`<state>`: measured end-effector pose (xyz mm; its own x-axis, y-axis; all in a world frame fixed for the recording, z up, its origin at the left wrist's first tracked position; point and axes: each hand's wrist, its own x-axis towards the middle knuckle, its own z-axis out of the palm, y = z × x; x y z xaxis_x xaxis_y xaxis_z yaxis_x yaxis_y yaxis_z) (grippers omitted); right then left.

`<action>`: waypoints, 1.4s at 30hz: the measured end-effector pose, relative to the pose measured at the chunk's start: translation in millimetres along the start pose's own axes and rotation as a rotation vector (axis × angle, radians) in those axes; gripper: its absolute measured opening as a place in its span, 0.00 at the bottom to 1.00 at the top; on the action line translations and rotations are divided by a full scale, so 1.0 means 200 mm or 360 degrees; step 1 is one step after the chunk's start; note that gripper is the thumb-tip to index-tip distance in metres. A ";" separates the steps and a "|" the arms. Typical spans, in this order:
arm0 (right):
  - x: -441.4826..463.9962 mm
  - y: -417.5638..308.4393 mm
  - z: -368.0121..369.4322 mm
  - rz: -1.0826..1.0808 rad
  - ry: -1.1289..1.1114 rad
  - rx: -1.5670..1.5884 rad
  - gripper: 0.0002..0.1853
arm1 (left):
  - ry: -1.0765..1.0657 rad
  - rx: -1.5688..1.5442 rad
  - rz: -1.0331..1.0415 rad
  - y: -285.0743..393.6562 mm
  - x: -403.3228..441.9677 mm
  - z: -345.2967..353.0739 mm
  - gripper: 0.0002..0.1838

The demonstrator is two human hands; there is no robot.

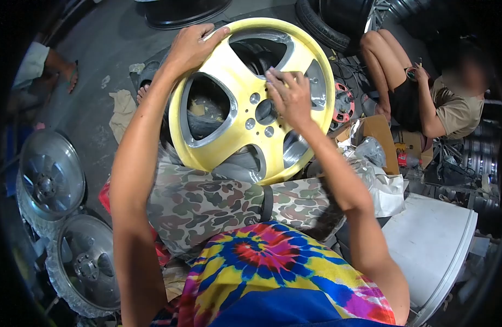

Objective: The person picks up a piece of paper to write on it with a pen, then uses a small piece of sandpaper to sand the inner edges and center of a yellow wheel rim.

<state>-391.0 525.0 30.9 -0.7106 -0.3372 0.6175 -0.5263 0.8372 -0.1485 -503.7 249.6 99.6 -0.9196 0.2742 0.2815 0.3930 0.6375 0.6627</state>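
A yellow-coated alloy wheel (243, 116) leans face-up against my lap, with bare metal showing inside its spoke openings. My left hand (194, 48) grips its outer rim at the upper left, thumb on the face. Over the spoke just above the centre bore, my right hand (292, 99) presses down with bent fingers, slightly blurred. A small dark, purplish bit shows at its fingertips; I cannot make out what it is. Camouflage cloth (207, 204) covers my legs below the wheel.
Two silver wheels (47, 182) (87, 264) lie at left. Another person (458, 103) sits at the right, holding a small object. A red cable reel (343, 102), cardboard box (390, 144) and white panel (428, 245) are at right. A tyre (322, 27) lies behind; a bystander's foot (72, 76) shows far left.
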 end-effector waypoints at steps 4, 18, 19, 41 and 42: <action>0.13 -0.32 0.13 0.0729 0.0237 0.0651 0.13 | -0.0013 -0.0018 0.0024 0.00 0.01 -0.01 0.32; 0.24 -0.43 0.19 0.0663 0.0524 0.0493 0.12 | -0.0090 -0.0169 -0.0133 0.00 0.01 0.00 0.29; 0.24 -0.42 0.18 0.0675 0.0543 0.0495 0.12 | -0.0101 -0.0155 -0.0119 -0.01 0.01 0.01 0.29; 0.40 -0.43 0.14 0.0418 0.0411 0.0251 0.09 | -0.0047 -0.0114 -0.0133 0.03 0.02 0.01 0.31; 0.35 -0.43 0.11 0.0442 0.0410 0.0294 0.09 | -0.0031 -0.0093 -0.0112 0.04 0.02 0.01 0.31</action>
<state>-406.1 420.2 69.9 -0.7094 0.0289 0.7042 -0.4229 0.7819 -0.4580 -505.0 257.1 105.5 -0.9444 0.2445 0.2198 0.3262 0.6128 0.7198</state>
